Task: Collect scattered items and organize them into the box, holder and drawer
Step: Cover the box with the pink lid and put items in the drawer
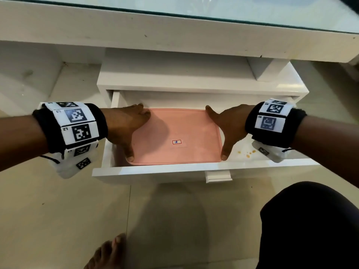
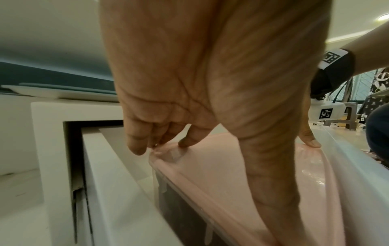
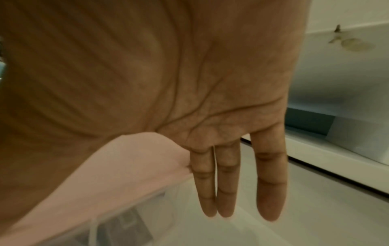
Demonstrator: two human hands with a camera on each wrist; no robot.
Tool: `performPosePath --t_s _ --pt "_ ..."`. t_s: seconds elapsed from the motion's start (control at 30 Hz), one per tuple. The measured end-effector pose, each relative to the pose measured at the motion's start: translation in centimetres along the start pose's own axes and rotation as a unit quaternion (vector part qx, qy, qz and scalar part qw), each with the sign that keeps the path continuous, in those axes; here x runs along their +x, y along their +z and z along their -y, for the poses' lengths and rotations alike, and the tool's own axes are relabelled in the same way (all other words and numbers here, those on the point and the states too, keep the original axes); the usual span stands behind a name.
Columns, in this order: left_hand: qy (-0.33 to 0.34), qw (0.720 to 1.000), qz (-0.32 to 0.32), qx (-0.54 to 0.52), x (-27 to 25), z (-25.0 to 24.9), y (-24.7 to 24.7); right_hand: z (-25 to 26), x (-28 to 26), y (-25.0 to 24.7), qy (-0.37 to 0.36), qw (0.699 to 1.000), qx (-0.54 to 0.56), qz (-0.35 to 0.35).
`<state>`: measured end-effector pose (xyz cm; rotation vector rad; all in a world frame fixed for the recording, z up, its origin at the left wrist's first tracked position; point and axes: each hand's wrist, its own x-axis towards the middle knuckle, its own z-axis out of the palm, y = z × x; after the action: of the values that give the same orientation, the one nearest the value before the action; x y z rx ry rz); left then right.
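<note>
A clear box with a pink lid (image 1: 174,133) sits inside the open white drawer (image 1: 155,169). My left hand (image 1: 134,133) holds its left end. In the left wrist view the bent fingers (image 2: 185,141) press on the far corner of the lid (image 2: 210,174), and the thumb runs along the lid's edge. My right hand (image 1: 219,131) is at the right end, thumb at the near corner. In the right wrist view its fingers (image 3: 227,183) hang straight down beside the lid (image 3: 130,166). What is in the box is hidden.
The drawer belongs to a low white cabinet under a glass-topped table (image 1: 174,26). Its handle (image 1: 218,176) faces me. Orange specks (image 1: 247,153) lie on the drawer floor right of the box. My bare foot (image 1: 108,253) and knee (image 1: 310,226) are on the tiled floor.
</note>
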<state>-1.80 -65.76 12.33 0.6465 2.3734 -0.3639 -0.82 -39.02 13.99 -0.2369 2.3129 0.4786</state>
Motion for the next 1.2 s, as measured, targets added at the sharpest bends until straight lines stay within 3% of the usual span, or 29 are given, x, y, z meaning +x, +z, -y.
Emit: performPosePath --t_s 0.17,0.27,0.33,0.4,0.53,0.63,0.9,1.07,1.2 --pt "0.113 0.988 -0.107 -0.021 -1.9 -2.3 -0.3 1.2 -0.8 0.0 0.009 0.999 -0.022 -0.038" --pt "0.171 0.978 -0.116 -0.025 -3.4 -5.3 0.0 1.9 -2.2 0.6 -0.001 0.997 -0.001 -0.078" --pt "0.193 0.975 -0.111 -0.006 -4.0 -6.8 0.9 2.1 -3.2 1.6 -0.008 0.992 0.014 -0.128" --pt "0.217 0.963 -0.155 0.041 -4.0 -7.1 2.0 2.1 -4.2 2.3 -0.021 0.986 0.056 -0.153" --pt "0.227 0.945 -0.225 0.075 -3.1 -6.3 2.7 1.8 -5.8 2.2 -0.090 0.973 0.175 -0.120" --pt "0.235 0.927 -0.266 0.121 -2.6 -6.2 2.4 2.8 -5.0 2.7 -0.127 0.969 0.131 -0.168" --pt "0.160 0.896 -0.387 0.148 -0.1 -3.7 2.3 2.6 -1.4 2.6 -0.041 0.924 0.104 -0.364" --pt "0.110 0.882 -0.442 0.125 1.3 -1.1 1.8 1.9 1.5 2.3 -0.005 0.903 0.166 -0.396" --pt "0.055 0.886 -0.454 0.077 2.4 1.5 0.8 1.3 3.9 2.4 0.022 0.900 0.170 -0.400"
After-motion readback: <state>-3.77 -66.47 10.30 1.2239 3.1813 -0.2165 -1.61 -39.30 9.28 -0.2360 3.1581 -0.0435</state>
